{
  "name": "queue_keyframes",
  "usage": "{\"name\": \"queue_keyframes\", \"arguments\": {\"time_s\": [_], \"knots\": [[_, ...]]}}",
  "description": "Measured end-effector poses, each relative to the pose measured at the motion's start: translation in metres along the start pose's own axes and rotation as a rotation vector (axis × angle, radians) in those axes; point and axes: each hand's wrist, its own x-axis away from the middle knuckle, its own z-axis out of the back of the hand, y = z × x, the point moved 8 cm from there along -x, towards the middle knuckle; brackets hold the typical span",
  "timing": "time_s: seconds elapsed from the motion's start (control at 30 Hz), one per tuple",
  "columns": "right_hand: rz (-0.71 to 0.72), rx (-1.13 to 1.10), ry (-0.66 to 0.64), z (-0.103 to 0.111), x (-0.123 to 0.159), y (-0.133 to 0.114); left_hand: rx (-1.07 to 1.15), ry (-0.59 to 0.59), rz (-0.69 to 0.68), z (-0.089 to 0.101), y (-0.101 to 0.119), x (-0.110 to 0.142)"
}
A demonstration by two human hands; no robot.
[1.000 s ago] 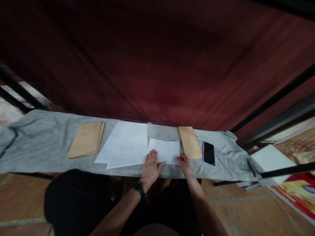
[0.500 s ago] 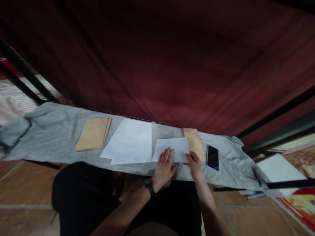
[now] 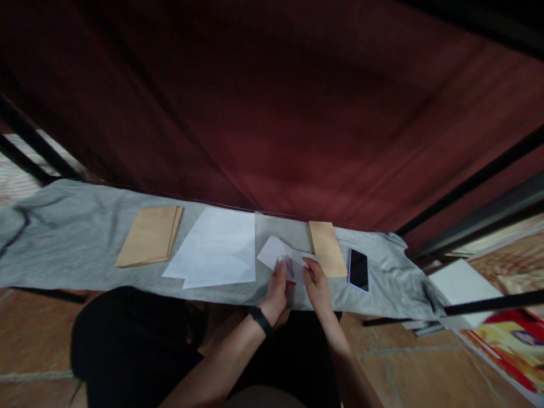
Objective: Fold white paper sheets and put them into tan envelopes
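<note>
A small white sheet of paper (image 3: 274, 251) is raised off the grey cloth (image 3: 76, 243) near its front edge. My left hand (image 3: 278, 286), with a black watch on the wrist, grips the sheet's near left part. My right hand (image 3: 315, 283) pinches its near right edge. The paper looks bent and blurred between my fingers. To the left lie larger white sheets (image 3: 219, 249). A narrow brown envelope (image 3: 326, 248) lies just right of my hands.
A stack of brown envelopes (image 3: 148, 242) lies further left on the cloth. A black phone (image 3: 358, 270) lies beside the narrow envelope. A dark red curtain (image 3: 272, 113) hangs behind. A white board (image 3: 461, 281) and coloured print (image 3: 510, 340) are at the right on the tiled floor.
My left hand was flat on the small sheet; now both hands have closed on it and lifted its near edge, bending it. The view shifted slightly.
</note>
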Motion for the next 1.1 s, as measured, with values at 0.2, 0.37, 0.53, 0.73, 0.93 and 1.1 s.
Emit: {"name": "queue_keyframes", "arguments": {"time_s": [0.2, 0.37, 0.53, 0.73, 0.93, 1.1], "knots": [[0.16, 0.358, -0.131, -0.037, 0.042, 0.04, -0.046, -0.041, 0.106, 0.026, -0.025, 0.007], [0.268, 0.504, -0.206, -0.041, 0.05, 0.047, -0.297, -0.252, 0.204, 0.049, -0.036, 0.031], [0.262, 0.511, -0.274, -0.046, 0.047, 0.048, -0.817, -0.319, -0.375, 0.031, 0.003, 0.028], [0.2, 0.594, -0.192, -0.049, 0.05, 0.044, -1.561, -0.177, -0.912, 0.002, 0.025, 0.0], [0.127, 0.606, -0.057, -0.019, 0.065, 0.059, -1.76, 0.03, -0.961, 0.026, 0.031, -0.009], [-0.094, 0.595, 0.079, 0.002, 0.055, 0.074, -1.811, 0.196, -0.769, 0.034, 0.064, -0.022]]}}
